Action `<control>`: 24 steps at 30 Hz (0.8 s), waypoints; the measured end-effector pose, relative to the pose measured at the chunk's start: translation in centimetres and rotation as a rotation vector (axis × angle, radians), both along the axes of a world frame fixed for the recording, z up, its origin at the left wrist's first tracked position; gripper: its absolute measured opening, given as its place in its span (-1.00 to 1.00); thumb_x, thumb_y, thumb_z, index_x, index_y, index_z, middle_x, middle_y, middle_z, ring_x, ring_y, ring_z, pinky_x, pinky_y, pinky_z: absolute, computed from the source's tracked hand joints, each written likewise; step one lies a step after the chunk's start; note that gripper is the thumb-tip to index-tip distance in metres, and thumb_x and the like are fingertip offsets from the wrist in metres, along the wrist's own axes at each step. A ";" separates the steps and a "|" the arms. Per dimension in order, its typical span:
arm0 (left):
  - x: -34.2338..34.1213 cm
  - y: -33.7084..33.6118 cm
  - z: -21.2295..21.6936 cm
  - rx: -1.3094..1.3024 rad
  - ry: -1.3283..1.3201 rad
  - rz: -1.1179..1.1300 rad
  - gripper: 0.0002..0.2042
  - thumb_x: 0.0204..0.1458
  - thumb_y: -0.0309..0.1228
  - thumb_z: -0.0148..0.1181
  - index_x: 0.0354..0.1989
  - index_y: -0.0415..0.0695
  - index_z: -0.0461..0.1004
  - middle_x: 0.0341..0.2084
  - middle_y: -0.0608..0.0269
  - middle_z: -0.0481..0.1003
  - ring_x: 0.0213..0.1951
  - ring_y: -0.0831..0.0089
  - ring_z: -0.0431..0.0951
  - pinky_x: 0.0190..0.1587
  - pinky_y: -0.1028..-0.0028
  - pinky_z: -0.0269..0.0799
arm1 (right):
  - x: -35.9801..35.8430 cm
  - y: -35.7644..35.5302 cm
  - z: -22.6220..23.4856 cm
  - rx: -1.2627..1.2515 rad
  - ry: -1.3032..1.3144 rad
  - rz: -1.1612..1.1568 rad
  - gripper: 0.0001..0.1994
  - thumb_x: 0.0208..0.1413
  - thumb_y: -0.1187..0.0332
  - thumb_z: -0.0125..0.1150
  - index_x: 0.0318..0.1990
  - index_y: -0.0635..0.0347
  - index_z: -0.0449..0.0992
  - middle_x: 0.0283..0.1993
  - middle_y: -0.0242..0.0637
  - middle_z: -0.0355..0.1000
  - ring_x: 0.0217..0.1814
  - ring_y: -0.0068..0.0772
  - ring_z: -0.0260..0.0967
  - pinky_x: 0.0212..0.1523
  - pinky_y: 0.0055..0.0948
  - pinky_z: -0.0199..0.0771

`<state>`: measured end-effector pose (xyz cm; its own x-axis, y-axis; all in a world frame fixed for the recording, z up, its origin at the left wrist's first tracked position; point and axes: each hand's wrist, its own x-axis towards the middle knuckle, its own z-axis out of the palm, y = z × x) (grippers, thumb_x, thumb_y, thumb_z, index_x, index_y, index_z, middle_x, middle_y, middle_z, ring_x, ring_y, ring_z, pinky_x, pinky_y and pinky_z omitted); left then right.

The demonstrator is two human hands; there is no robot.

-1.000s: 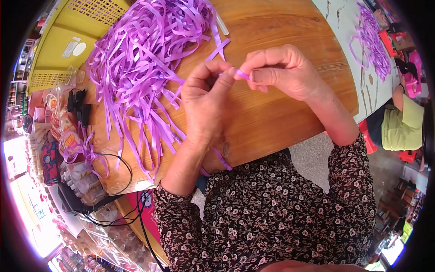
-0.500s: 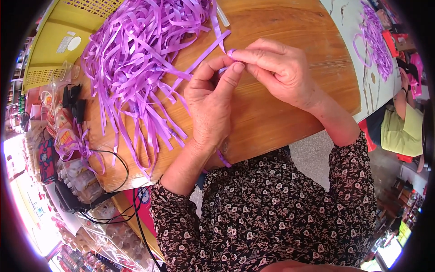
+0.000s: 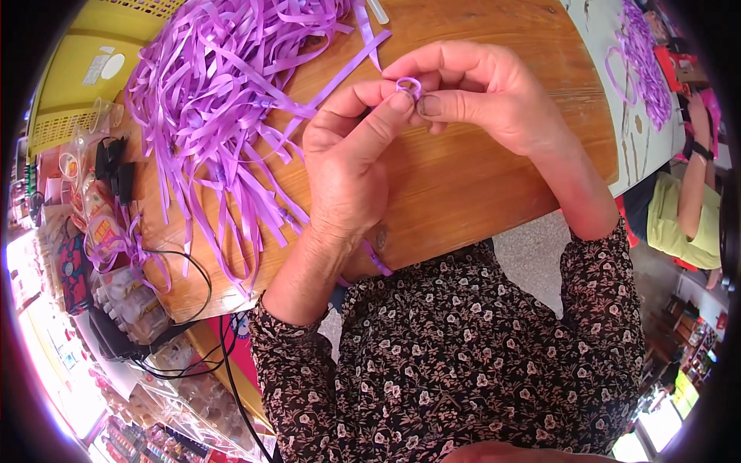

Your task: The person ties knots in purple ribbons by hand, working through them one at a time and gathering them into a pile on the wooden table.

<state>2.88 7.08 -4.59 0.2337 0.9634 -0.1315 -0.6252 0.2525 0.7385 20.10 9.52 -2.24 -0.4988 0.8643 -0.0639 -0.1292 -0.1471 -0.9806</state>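
Note:
Both my hands meet above the wooden table, pinching a purple ribbon (image 3: 349, 76) between the fingertips. A small loop of it stands up between my left thumb and my right fingers. My left hand (image 3: 351, 147) is closed, thumb pressed against the index finger on the ribbon. My right hand (image 3: 490, 96) closes on the other side of the loop, its thumb tip beside the left thumb. From the fingers the ribbon runs back toward a large heap of purple ribbons (image 3: 224, 85) on the left. Part of the loop is hidden behind my fingers.
The wooden table (image 3: 478, 185) lies under my hands. A yellow perforated basket (image 3: 77, 73) stands at the far left, with plastic bags and black cables (image 3: 207, 282) below it. More purple ribbons (image 3: 647, 69) lie on a white table at the right, where another person (image 3: 687, 208) sits.
My right hand has turned so its thumb now faces me, with its fingers arched behind. The ribbon has become a small upright loop between my fingertips.

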 end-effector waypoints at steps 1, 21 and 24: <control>0.0 0.0 0.0 0.003 -0.022 -0.023 -0.92 0.02 -0.56 0.15 -0.31 -0.28 0.49 -0.37 0.22 0.52 -0.30 0.54 0.48 -0.17 0.60 0.36 | 0.1 0.0 -0.1 0.000 -0.001 -0.002 -0.74 0.06 0.54 0.13 -0.06 0.31 0.43 -0.28 -0.38 0.45 -0.28 -0.64 0.36 -0.27 -0.67 0.35; -0.7 0.2 0.0 -0.095 0.309 0.015 -0.91 -0.02 -0.51 0.20 -0.37 -0.26 0.53 -0.54 0.44 0.46 -0.50 0.74 0.31 -0.43 0.73 0.18 | 0.3 2.0 -0.9 1.709 -0.588 -0.133 -0.73 -0.22 0.48 0.20 -0.27 0.38 0.53 -0.43 -0.26 0.42 -0.43 -0.37 0.35 -0.44 -0.47 0.37; -1.8 0.8 -0.4 -0.106 0.219 -0.086 -0.90 -0.03 -0.51 0.22 -0.35 -0.27 0.52 -0.53 0.44 0.46 -0.49 0.75 0.32 -0.42 0.73 0.20 | 0.2 1.6 2.5 1.573 -0.559 -0.062 -0.78 -0.12 0.49 0.21 -0.25 0.37 0.52 -0.40 -0.22 0.43 -0.40 -0.33 0.39 -0.41 -0.47 0.40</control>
